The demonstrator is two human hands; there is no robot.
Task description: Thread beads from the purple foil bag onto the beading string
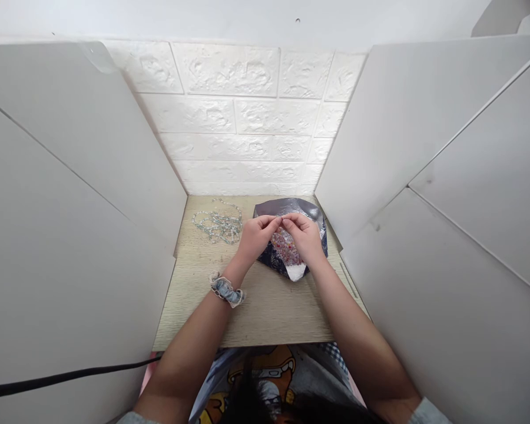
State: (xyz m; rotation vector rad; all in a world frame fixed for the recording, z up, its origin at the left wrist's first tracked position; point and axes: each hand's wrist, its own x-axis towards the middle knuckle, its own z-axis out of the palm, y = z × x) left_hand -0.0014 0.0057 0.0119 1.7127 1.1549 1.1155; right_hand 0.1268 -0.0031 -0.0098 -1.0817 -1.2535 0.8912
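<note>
Our cartoon-print shirt (265, 368) sits nearest, below the wooden table (269, 312). At table's rear, right of ctr, lies a dark foil bag (300, 209) w/ beads inside, pale bead strands (218, 224) heaped to its left. Our left hand (254, 238) & right hand (308, 238) meet over the bag, fingertips pinched narrow; what they grip is too small to tell. Left wrist wears a scrunchie (227, 290).

Left hand (255, 235) and right hand (305, 235) pinching together above foil bag (291, 209) of beads, bead strands (218, 224) beside, wooden table (265, 306), white walls

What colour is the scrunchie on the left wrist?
The scrunchie is pale blue-grey with a whitish frilly edge; the head view shows it.
</note>
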